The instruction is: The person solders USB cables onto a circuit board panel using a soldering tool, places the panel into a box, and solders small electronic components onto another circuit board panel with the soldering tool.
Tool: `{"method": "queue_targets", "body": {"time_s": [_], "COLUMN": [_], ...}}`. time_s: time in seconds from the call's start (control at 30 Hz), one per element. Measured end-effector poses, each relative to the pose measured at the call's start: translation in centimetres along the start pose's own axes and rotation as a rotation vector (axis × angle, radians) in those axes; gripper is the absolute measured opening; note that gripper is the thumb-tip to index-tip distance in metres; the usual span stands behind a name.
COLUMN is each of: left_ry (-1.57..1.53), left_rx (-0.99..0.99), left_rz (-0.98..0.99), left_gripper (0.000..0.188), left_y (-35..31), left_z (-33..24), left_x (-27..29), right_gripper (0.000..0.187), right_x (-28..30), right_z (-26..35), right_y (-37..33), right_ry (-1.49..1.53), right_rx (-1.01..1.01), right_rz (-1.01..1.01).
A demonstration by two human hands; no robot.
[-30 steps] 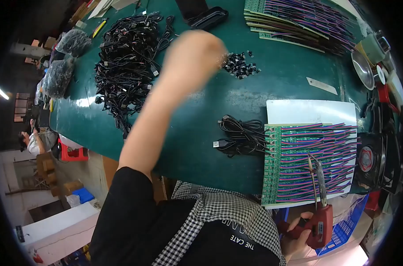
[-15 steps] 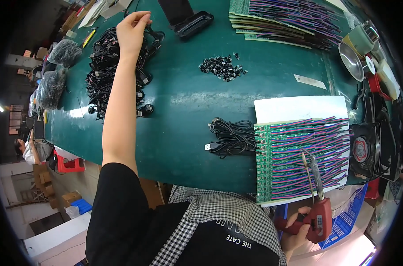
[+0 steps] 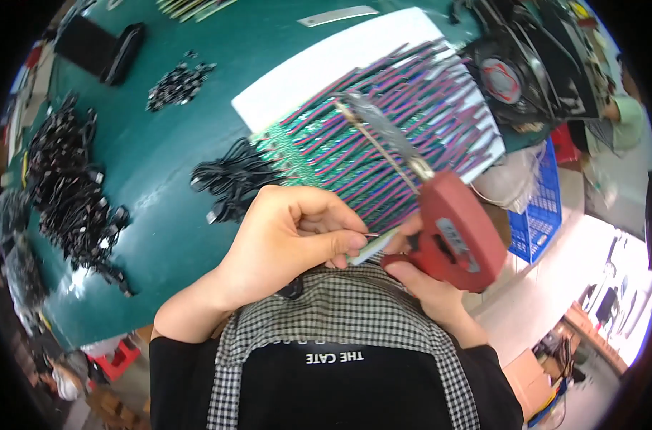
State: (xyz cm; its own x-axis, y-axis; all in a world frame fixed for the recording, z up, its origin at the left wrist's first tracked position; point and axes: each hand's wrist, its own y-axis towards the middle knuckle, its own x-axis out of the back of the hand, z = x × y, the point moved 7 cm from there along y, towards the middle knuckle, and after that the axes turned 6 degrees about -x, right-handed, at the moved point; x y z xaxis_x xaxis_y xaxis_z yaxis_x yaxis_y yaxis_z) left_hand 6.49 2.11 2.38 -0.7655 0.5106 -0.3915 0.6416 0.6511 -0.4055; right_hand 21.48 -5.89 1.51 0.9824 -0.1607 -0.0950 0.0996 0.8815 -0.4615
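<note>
Just above my apron, my left hand (image 3: 290, 236) is closed in a pinch, with a thin wire end (image 3: 371, 235) sticking out past the fingertips. My right hand (image 3: 430, 283) grips a red soldering gun (image 3: 462, 236), whose long metal tip points up and left over the circuit boards. A pale flat strip (image 3: 372, 249) lies between the two hands; which one holds it I cannot tell. A black cable part (image 3: 291, 289) shows below my left wrist. Green circuit boards (image 3: 286, 154) with red, blue and black wires lie on a white board (image 3: 269, 89), a bundle of black USB cables (image 3: 233, 175) beside them.
A heap of tangled black cables (image 3: 72, 193) spreads over the left of the green table (image 3: 154, 172). Small black connectors (image 3: 179, 84) lie in a pile near a black stand (image 3: 100, 50). At right are a black fan (image 3: 505, 79) and a blue basket (image 3: 537, 208). A metal ruler (image 3: 338, 16) lies at the back.
My left hand has come from the cable heap to beside my right hand, now pinching a thin wire. The soldering gun has moved up and left. The whole view has turned and shifted rightward.
</note>
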Motion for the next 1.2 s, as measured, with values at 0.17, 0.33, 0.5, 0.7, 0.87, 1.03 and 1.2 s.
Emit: {"method": "queue_targets", "body": {"time_s": [0.17, 0.33, 0.5, 0.7, 0.87, 1.03, 1.2], "left_ry": [0.032, 0.116, 0.113, 0.04, 0.069, 0.051, -0.088], "left_rx": [0.054, 0.019, 0.008, 0.026, 0.004, -0.018, -0.022], "left_rz": [0.026, 0.021, 0.096, 0.041, 0.039, 0.016, -0.082], "left_gripper": [0.007, 0.009, 0.004, 0.004, 0.005, 0.004, 0.005], "left_y": [0.4, 0.5, 0.6, 0.5, 0.5, 0.4, -0.4], "left_z": [1.6, 2.1, 2.7, 3.2, 3.3, 3.1, 2.0], "left_x": [-1.5, -1.7, -2.5, -2.0, -2.0, -1.9, -1.2], "right_gripper": [0.038, 0.039, 0.039, 0.037, 0.036, 0.032, 0.032], "right_x": [-0.7, -0.5, -0.6, -0.7, -0.8, -1.0, -0.7], "right_z": [0.6, 0.8, 0.8, 0.8, 0.5, 0.8, 0.8], "right_y": [0.5, 0.5, 0.6, 0.6, 0.6, 0.6, 0.3], "right_ry": [0.063, -0.03, 0.022, 0.053, -0.008, 0.017, 0.001], "right_rx": [0.065, 0.132, 0.144, 0.133, 0.11, 0.148, 0.154], "right_rz": [0.068, 0.094, 0.1, 0.133, 0.135, 0.132, 0.111]}}
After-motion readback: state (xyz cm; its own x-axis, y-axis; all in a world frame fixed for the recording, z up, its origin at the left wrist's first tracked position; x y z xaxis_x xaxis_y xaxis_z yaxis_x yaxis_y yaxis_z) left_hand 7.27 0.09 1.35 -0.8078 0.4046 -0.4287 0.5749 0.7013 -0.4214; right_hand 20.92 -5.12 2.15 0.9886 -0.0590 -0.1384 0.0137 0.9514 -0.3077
